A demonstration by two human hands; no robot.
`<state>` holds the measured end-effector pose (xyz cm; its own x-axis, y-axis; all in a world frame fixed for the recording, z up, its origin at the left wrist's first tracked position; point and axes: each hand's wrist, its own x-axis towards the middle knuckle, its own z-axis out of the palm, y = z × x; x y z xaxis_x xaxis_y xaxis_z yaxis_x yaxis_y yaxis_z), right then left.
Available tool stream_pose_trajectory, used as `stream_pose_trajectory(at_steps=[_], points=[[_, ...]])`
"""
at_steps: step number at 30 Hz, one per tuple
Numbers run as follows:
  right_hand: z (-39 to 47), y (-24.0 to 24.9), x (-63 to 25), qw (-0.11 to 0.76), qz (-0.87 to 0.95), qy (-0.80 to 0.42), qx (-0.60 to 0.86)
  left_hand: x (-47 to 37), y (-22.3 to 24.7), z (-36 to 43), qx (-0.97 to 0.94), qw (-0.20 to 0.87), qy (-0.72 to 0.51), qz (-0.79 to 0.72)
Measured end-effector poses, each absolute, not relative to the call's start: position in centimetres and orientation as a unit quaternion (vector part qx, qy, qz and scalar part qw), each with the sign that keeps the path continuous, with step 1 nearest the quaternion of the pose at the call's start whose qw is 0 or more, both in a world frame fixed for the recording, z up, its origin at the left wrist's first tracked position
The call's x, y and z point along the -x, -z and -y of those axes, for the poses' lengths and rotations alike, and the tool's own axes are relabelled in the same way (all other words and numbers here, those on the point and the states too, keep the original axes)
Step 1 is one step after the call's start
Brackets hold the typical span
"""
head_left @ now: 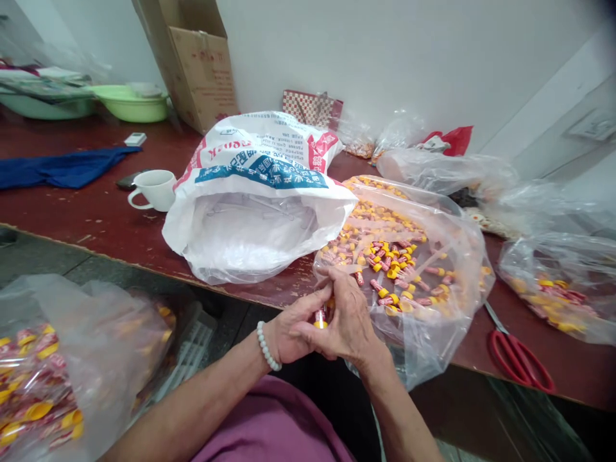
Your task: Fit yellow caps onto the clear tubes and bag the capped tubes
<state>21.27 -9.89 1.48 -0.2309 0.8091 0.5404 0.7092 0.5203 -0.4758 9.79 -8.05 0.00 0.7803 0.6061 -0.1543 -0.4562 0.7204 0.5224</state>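
Note:
My left hand [294, 328], with a pale bead bracelet at the wrist, meets my right hand [352, 316] at the table's front edge. Between them is a small red-and-white tube with a yellow cap [321, 317], its yellow end pointing down toward me. Fingers of both hands are closed around it and hide part of it. Just beyond the hands lies a clear plastic bag [462, 256], holding many similar yellow-capped tubes [392, 260]. To its left, a white printed sack [187, 224] gapes toward me, with clear plastic and thin clear pieces inside.
Red-handled scissors [520, 362] lie at the right front edge. Left of the sack stand a white mug [161, 189], a blue cloth [62, 168] and a green basin [128, 106]. A cardboard box [205, 77] leans behind. Another bag of capped pieces [96, 359] sits low at left.

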Motion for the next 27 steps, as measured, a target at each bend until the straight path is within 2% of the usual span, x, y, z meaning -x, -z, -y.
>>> stream_pose_trajectory(at_steps=[3,8,15,19,23,27], points=[[10.2,-1.2,-21.2,0.365,0.783,-0.080,0.497,-10.1,-0.4,7.9,-0.216,0.906,-0.324,-0.166],[10.6,-1.0,-21.3,0.344,0.771,-0.124,0.522,-9.6,-0.3,7.9,-0.221,0.899,-0.303,-0.227],[10.6,-1.1,-20.8,0.392,0.771,-0.094,0.493,-9.0,-0.2,8.3,-0.203,0.905,-0.312,-0.206],[10.4,-1.1,-20.4,0.394,0.756,-0.190,0.487,-8.2,0.3,8.1,-0.233,0.912,-0.256,-0.219],[10.6,-1.0,-20.4,0.384,0.722,-0.306,0.488,-7.5,0.3,8.2,-0.237,0.909,-0.259,-0.226],[11.5,-0.3,-20.5,0.390,0.690,-0.349,0.500,-7.3,-0.3,8.6,-0.198,0.914,-0.270,-0.228]])
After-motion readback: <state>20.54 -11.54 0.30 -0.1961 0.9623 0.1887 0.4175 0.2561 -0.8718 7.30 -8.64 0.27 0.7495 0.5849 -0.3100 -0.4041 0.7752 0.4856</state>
